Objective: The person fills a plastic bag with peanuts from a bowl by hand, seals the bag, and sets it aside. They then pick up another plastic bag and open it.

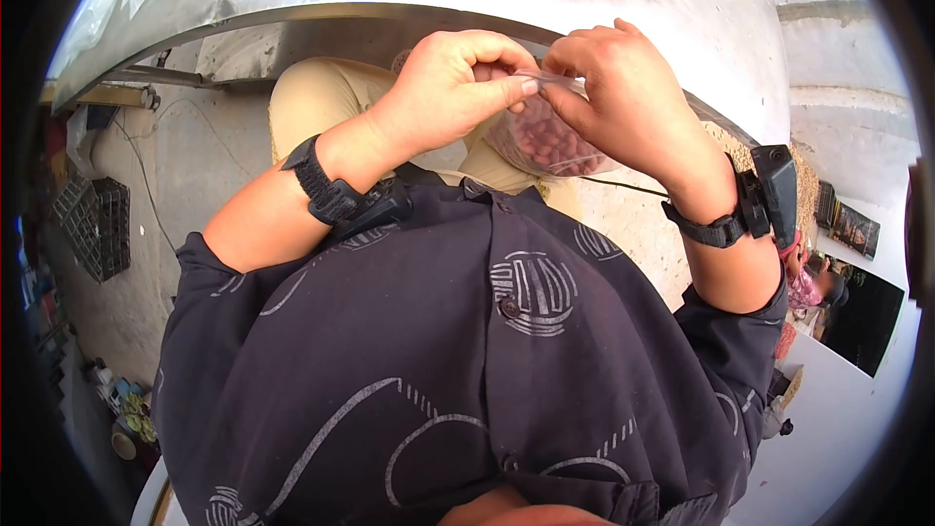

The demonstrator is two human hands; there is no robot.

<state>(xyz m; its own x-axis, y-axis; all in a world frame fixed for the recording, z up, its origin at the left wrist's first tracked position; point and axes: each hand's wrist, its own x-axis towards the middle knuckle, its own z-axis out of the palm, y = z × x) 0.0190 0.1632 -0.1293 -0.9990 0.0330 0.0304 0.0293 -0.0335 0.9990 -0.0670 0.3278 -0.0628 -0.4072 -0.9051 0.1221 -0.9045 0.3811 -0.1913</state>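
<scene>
A clear plastic bag [553, 143] of small reddish-brown nuts that look like peanuts hangs over my lap, below the table edge. My left hand [456, 86] pinches the left part of the bag's top edge between thumb and fingers. On the other side, my right hand [621, 88] grips the same edge, thumb and fingers closed on it. The two hands are close together, and the bag's mouth looks pressed flat between them. My right hand covers part of the bag's right side.
The shiny metal table [604, 0] curves in front of me. A black plastic crate [95, 226] lies on the floor [161, 175] at the left, near a thin cable. Far right, another person [806, 287] is near a dark opening. A light-brown heap [801, 180] shows beyond my right wrist.
</scene>
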